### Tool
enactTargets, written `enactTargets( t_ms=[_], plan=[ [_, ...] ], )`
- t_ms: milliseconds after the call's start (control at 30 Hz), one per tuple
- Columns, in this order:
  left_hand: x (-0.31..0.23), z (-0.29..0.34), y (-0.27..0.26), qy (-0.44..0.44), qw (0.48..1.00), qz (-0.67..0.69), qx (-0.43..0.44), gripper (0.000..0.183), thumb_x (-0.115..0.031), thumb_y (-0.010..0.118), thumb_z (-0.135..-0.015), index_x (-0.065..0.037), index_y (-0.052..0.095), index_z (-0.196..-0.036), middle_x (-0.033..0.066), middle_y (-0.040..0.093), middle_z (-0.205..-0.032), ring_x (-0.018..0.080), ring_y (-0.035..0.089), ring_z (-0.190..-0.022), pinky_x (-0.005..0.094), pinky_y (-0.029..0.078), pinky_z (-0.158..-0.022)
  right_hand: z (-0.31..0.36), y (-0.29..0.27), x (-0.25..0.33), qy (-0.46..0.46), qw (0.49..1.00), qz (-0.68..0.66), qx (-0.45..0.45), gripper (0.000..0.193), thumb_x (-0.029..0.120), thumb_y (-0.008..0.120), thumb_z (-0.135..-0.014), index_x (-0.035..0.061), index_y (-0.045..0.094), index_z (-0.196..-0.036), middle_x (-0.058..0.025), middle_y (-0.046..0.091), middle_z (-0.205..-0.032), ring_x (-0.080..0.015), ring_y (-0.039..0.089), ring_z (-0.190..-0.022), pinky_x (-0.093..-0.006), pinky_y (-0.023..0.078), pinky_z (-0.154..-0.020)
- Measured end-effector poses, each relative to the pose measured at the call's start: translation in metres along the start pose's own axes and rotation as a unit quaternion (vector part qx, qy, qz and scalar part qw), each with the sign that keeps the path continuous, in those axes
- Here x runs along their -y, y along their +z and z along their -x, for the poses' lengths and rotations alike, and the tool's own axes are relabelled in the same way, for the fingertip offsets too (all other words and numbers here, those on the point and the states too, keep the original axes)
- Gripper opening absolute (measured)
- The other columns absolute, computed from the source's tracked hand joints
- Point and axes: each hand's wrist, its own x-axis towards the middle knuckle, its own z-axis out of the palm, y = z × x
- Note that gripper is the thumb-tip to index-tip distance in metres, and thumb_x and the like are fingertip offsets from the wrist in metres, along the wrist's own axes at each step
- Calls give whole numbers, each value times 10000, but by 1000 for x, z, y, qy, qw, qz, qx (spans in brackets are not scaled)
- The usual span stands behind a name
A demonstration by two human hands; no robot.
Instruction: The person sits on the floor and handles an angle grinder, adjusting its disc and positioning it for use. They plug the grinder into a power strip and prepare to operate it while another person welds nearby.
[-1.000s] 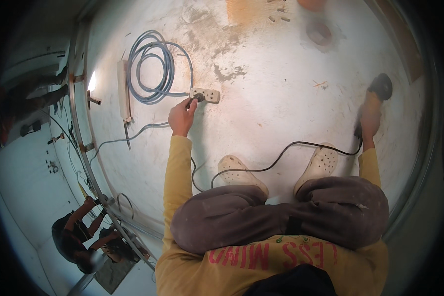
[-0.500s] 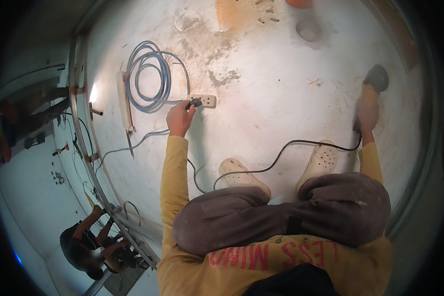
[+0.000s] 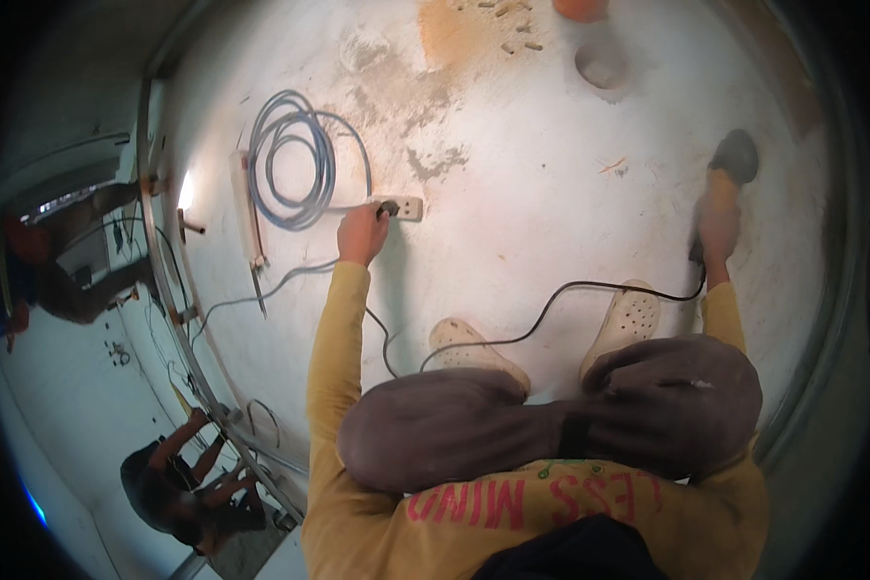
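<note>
My left hand (image 3: 361, 235) is closed around a black plug (image 3: 388, 208) at a white socket strip (image 3: 413, 209) on the floor. The plug sits against the strip; whether its pins are fully in cannot be seen. Out to the right, my right hand (image 3: 718, 232) is wrapped around the yellow body of a power tool that looks like an angle grinder (image 3: 722, 182). Its round dark head (image 3: 736, 156) points away from me. From the tool's rear a black cord (image 3: 590, 284) runs across the floor between my feet and toward my left arm.
A coiled blue-grey cable (image 3: 326, 159) lies left of the strip, beside a long pale bar (image 3: 243, 208). A bright lamp (image 3: 186, 190) shines near the metal frame rail (image 3: 146, 126). Two people (image 3: 155, 488) (image 3: 58, 261) work beyond the rail. An orange object (image 3: 580, 8) stands at the far edge.
My left hand has shifted slightly right with the plug, covering more of the strip. My right hand stays on the tool. The person at the far left has moved, and the view has shifted slightly.
</note>
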Motion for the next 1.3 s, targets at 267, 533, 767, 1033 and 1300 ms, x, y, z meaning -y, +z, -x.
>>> enactTargets(
  t_ms=[267, 533, 767, 1033, 1300],
  plan=[
    [0, -13, 16, 4, 998, -57, 28, 220, -254, 666, -950, -42, 728, -954, 211, 732, -924, 417, 713, -884, 528, 564, -774, 5, 0, 2, -6, 1000, 12, -18, 736, 489, 798, -767, -6, 606, -1277, -234, 704, -1226, -424, 670, -1164, -501, 524, -988],
    [0, -12, 16, 28, 993, -96, 57, 167, -185, 669, -932, -25, 717, -918, 228, 728, -940, 413, 721, -904, 517, 580, -802, 13, -12, 13, 1, 1000, -17, -10, 705, 461, 795, -761, -13, 618, -1252, -236, 700, -1227, -412, 669, -1169, -501, 521, -995],
    [2, -22, 16, 5, 996, -78, 50, 183, -196, 746, -882, -26, 711, -939, 244, 721, -991, 420, 725, -942, 513, 589, -820, 8, -3, 1, -18, 1000, -10, 9, 743, 454, 786, -759, -24, 575, -1288, -252, 670, -1271, -434, 656, -1175, -520, 521, -1003],
    [9, -23, -4, -59, 994, -33, 90, 441, -457, 791, -865, -67, 739, -1064, 196, 736, -1068, 401, 724, -1005, 511, 577, -888, 6, -4, -3, -29, 998, -36, 30, 739, 436, 775, -755, -20, 554, -1292, -254, 647, -1295, -433, 646, -1191, -526, 524, -1004],
    [24, -20, -11, -37, 997, 29, 69, 508, -428, 815, -833, 4, 779, -1098, 244, 762, -1013, 376, 748, -962, 449, 577, -883, 6, -4, -3, -13, 999, 7, 52, 751, 459, 766, -759, -27, 552, -1290, -253, 652, -1299, -433, 645, -1199, -520, 527, -1001]
  ],
)
